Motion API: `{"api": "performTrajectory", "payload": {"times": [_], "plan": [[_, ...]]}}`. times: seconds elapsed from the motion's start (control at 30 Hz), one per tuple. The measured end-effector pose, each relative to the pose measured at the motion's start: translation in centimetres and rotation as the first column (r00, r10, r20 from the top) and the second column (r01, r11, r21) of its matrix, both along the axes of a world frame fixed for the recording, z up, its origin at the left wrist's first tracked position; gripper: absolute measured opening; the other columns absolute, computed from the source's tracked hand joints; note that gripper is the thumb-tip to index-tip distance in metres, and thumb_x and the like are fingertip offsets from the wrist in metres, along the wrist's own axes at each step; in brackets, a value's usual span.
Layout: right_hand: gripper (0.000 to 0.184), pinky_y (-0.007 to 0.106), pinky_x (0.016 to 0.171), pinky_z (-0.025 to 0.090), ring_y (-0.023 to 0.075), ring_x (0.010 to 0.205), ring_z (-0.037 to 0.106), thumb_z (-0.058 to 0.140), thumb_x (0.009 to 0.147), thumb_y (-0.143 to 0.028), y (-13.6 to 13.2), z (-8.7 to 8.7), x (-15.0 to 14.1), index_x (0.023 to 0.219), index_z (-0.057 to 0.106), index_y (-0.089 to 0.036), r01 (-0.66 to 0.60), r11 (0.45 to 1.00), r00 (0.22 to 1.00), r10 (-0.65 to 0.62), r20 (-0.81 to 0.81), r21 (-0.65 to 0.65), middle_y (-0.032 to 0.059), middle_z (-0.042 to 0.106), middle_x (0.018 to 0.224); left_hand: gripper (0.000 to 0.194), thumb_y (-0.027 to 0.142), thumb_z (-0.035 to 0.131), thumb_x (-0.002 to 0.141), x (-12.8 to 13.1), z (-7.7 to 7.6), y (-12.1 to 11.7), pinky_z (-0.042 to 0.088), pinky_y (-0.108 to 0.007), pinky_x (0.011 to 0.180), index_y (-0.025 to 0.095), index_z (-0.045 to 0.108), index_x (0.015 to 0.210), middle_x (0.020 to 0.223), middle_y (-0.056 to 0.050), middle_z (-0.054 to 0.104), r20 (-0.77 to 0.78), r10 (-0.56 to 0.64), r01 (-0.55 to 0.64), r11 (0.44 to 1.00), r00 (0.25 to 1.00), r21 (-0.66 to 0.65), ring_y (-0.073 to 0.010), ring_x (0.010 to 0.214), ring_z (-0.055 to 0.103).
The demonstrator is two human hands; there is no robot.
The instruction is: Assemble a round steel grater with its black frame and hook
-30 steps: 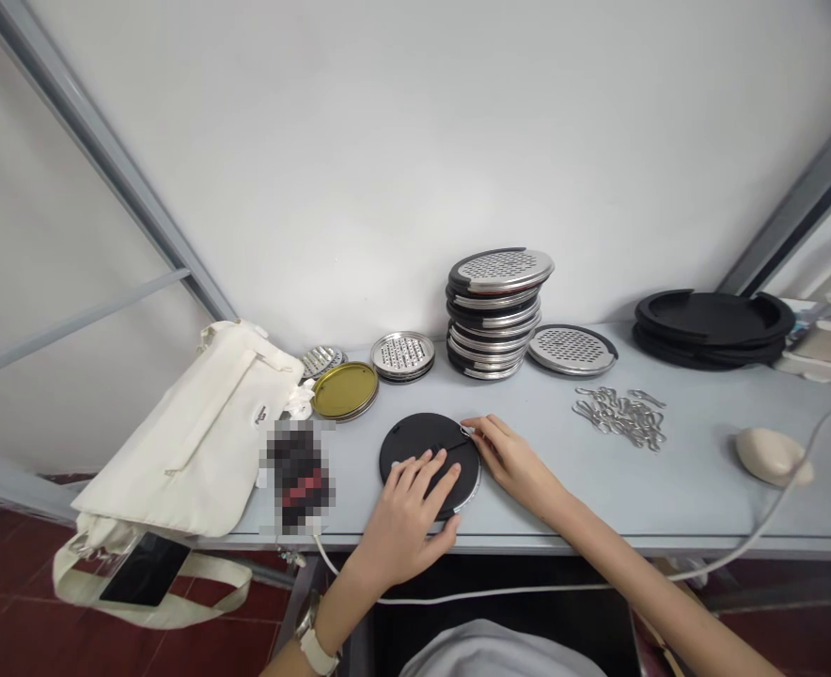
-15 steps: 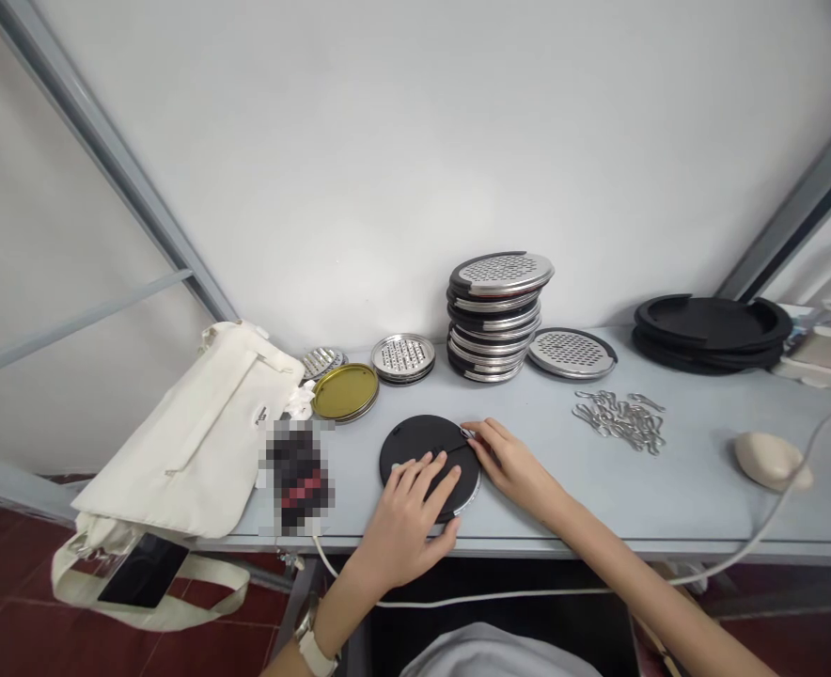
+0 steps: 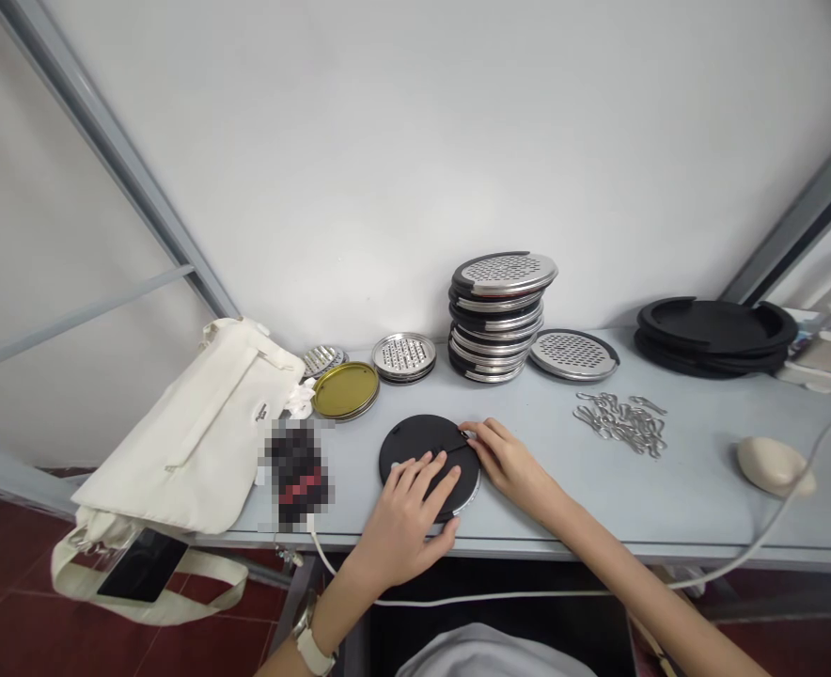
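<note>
A round black disc (image 3: 422, 434) with a silver rim along its lower right lies on the table in front of me. My left hand (image 3: 407, 512) rests over its lower half, fingers stretched out and pressing flat on the surface. At the disc's upper right edge, my right hand (image 3: 504, 456) has thumb and forefinger pinched on a small metal clip (image 3: 464, 433), mostly hidden by the fingertips. A straight line runs across the disc towards that pinch. Loose wire clips (image 3: 623, 423) lie in a pile to the right.
Behind the disc stands a tall stack of round graters (image 3: 496, 329), with a single grater (image 3: 574, 354) beside it. Gold lids (image 3: 346, 390), a white bag (image 3: 190, 442) and a pixelated object are left. Black trays (image 3: 715, 334), a computer mouse (image 3: 774, 464) and a white cable are right.
The right fingertips have shifted very slightly at the disc's edge, and less of the metal glint shows between them. My left hand stays flat on the disc. The camera view has moved a little.
</note>
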State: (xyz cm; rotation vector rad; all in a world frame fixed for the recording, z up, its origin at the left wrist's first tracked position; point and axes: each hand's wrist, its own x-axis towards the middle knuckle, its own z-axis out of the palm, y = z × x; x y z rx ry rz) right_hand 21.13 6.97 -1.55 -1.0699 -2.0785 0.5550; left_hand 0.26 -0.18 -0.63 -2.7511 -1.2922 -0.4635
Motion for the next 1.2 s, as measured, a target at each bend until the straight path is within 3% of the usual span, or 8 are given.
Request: {"api": "performTrajectory", "payload": {"times": [0.47, 1.2], "plan": [[0.028, 0.039, 0.082, 0.054, 0.0222, 0.088, 0.064, 0.037, 0.097, -0.021, -0.12, 0.61, 0.08, 0.115, 0.059, -0.022, -0.013, 1.0, 1.0, 0.013, 0.003, 0.003, 0.009, 0.059, 0.095, 0.059, 0.029, 0.049, 0.09, 0.01, -0.06, -0.05, 0.033, -0.047, 0.106, 0.02, 0.034, 0.146, 0.148, -0.009, 0.037, 0.024, -0.004, 0.003, 1.0, 1.0, 0.023, -0.0289, 0.134, 0.036], [0.028, 0.04, 0.087, 0.052, 0.0214, 0.094, 0.061, 0.034, 0.098, -0.018, -0.03, 0.05, 0.04, 0.117, 0.054, -0.023, -0.017, 1.0, 1.0, 0.017, 0.001, -0.016, 0.0089, 0.057, 0.102, 0.057, 0.027, 0.05, 0.09, -0.15, 0.09, 0.14, 0.034, -0.047, 0.106, 0.019, 0.035, 0.145, 0.148, -0.009, 0.037, 0.025, -0.029, 0.028, 0.999, 0.999, 0.018, -0.0285, 0.134, 0.036]]}}
